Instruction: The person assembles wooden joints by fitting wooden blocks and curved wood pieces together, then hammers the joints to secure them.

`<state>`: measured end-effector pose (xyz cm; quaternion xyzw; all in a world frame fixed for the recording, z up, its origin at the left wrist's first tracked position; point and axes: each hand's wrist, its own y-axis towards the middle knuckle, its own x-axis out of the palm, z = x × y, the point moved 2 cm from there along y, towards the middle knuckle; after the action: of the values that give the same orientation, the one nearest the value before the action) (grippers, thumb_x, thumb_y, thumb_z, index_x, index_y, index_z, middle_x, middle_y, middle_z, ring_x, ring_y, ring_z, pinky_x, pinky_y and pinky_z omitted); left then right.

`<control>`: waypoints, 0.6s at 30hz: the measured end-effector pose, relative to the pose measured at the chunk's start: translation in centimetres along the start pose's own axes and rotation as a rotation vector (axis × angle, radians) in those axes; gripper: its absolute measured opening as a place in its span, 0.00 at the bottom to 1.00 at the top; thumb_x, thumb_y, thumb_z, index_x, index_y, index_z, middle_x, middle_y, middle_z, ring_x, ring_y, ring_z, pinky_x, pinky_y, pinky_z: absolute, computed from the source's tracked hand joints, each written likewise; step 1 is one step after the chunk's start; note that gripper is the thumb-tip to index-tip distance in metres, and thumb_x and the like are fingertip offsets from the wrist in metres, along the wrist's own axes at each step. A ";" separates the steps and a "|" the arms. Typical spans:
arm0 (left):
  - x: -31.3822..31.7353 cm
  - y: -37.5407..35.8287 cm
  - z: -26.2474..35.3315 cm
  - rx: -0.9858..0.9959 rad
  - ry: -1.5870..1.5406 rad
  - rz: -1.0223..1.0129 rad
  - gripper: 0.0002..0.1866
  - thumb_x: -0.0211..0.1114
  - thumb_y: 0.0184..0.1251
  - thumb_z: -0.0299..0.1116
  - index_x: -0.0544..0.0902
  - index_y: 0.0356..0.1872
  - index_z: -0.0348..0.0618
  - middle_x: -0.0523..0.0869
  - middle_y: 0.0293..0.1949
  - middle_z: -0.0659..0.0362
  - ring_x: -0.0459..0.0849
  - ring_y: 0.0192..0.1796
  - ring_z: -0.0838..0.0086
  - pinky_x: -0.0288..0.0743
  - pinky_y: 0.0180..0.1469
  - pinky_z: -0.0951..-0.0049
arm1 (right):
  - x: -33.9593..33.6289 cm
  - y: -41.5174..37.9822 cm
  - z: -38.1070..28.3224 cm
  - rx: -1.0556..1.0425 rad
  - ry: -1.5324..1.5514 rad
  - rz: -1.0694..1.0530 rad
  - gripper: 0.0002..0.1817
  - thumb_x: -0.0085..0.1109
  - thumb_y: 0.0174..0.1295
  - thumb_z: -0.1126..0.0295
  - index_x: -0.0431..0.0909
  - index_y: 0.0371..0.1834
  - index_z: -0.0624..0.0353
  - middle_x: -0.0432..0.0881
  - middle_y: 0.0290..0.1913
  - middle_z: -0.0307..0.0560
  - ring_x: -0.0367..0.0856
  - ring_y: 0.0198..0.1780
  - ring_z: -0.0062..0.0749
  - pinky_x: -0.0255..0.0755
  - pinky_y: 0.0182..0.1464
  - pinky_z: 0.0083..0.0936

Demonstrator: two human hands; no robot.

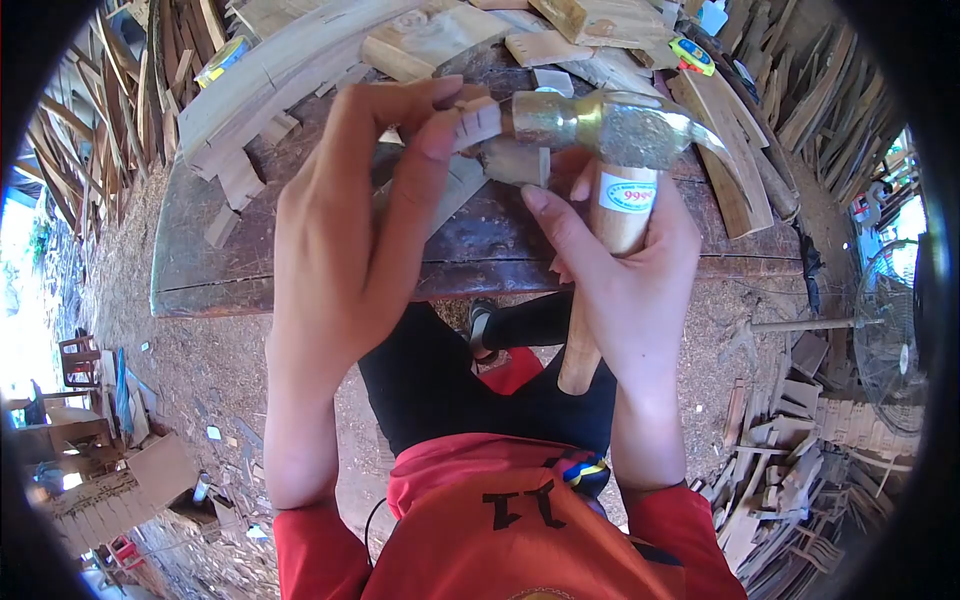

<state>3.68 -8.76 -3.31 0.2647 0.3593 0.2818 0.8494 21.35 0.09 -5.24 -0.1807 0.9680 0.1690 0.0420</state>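
My left hand [360, 200] pinches a small wooden piece [478, 122] with dark lines on it, between thumb and fingers. Close to its right is the metal head of a claw hammer [635, 130]. My right hand [640, 240] is wrapped round the wooden handle just under the head, beside a white and blue sticker. The claw points right and the handle end hangs toward my lap. Below the hammer's striking face, another wood piece [517, 162] shows near my right thumb. Part of my right fingers is hidden behind the handle.
The dark wooden table [480, 277] holds notched boards [230, 130] at left and wood blocks [435, 38] at the back. A yellow-green tape measure [692, 57] lies at the back right, another [222, 62] at the back left. A fan [890, 330] stands at right.
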 end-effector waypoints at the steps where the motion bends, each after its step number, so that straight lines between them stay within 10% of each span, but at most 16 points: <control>1: 0.2 0.0 0.0 0.035 0.035 -0.019 0.14 0.55 0.88 0.33 0.83 0.58 0.34 0.93 0.55 0.52 0.89 0.53 0.72 0.77 0.62 0.71 | -0.3 0.0 0.0 -0.001 0.014 0.008 0.13 0.77 0.63 0.78 0.81 0.45 0.62 0.87 0.41 0.40 0.84 0.42 0.18 0.78 0.46 0.21; 8: 1.0 -0.5 0.6 0.144 0.130 -0.015 0.13 0.68 0.77 0.26 0.82 0.57 0.31 0.91 0.50 0.49 0.91 0.56 0.53 0.83 0.60 0.59 | -1.9 0.2 0.5 -0.034 0.052 0.024 0.16 0.77 0.63 0.80 0.77 0.46 0.60 0.88 0.51 0.44 0.78 0.29 0.11 0.70 0.28 0.11; 18: 1.8 -1.6 -0.9 0.298 0.048 0.018 0.13 0.54 0.87 0.35 0.77 0.53 0.33 0.87 0.63 0.39 0.88 0.59 0.57 0.77 0.66 0.58 | -1.5 0.7 -0.6 -0.087 0.015 -0.042 0.16 0.76 0.60 0.84 0.78 0.45 0.62 0.88 0.44 0.44 0.85 0.40 0.19 0.80 0.42 0.18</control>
<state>4.48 -8.49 -5.75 0.3844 0.4149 0.2390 0.7893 22.46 1.03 -4.22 -0.2038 0.9561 0.2084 0.0305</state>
